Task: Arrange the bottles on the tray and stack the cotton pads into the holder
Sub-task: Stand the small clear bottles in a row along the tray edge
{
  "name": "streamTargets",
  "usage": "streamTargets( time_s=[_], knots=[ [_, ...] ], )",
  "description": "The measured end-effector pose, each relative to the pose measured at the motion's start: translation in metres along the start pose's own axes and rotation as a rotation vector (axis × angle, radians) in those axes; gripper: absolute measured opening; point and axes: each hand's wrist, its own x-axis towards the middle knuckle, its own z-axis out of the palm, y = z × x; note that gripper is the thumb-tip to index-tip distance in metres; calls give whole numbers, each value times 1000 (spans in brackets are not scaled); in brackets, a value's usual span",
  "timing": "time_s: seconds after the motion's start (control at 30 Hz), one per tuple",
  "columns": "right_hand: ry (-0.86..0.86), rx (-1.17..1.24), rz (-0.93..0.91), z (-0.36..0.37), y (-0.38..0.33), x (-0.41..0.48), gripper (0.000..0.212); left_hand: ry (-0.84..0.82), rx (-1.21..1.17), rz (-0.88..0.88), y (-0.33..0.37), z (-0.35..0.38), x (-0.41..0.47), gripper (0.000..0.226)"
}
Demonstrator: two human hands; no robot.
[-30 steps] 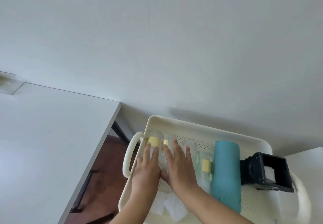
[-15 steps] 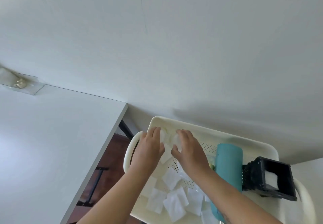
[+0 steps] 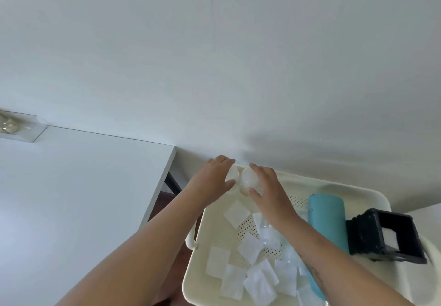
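A cream perforated tray (image 3: 334,187) sits at lower right. My left hand (image 3: 214,177) and my right hand (image 3: 265,184) are raised over its far left corner. Each is closed on a small clear bottle with a pale cap, the left hand's bottle (image 3: 232,174) and the right hand's bottle (image 3: 250,179) side by side and touching. Several white square cotton pads (image 3: 248,248) lie scattered on the tray floor. A teal bottle (image 3: 327,219) lies on its side in the tray. To its right stands the black cotton pad holder (image 3: 386,234).
A white table (image 3: 71,198) spreads to the left, with a gap and dark floor between it and the tray. A clear plastic item (image 3: 14,126) sits at the table's far left edge. A white wall (image 3: 214,55) rises behind everything.
Both hands rose from the tray's far left corner, each lifting a small clear bottle. The camera tilted down, so more scattered pads show.
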Motion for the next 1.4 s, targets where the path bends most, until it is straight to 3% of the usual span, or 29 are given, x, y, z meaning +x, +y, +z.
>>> streamTargets(
  time_s=[0.53,0.73,0.87,1.03,1.1,1.23,1.4],
  knots=[
    [154,217,125,25,3,-2,63,-16,-92,125,-22,-8,7,56],
    [183,298,196,10,-7,-12,80,68,-73,176,-15,-9,-3,62],
    [316,185,238,-7,-8,-46,61,183,-171,260,6,-8,-21,58],
    [407,-16,318,-8,1,-107,41,168,-301,282,37,23,-46,49],
    [408,-84,350,-3,4,-125,38,117,-354,232,45,46,-57,47],
    [342,-202,390,9,11,-144,42,-10,-580,-46,52,93,-77,45],
    [255,-373,437,21,16,-149,51,-25,-599,-174,56,127,-88,56]
  ],
)
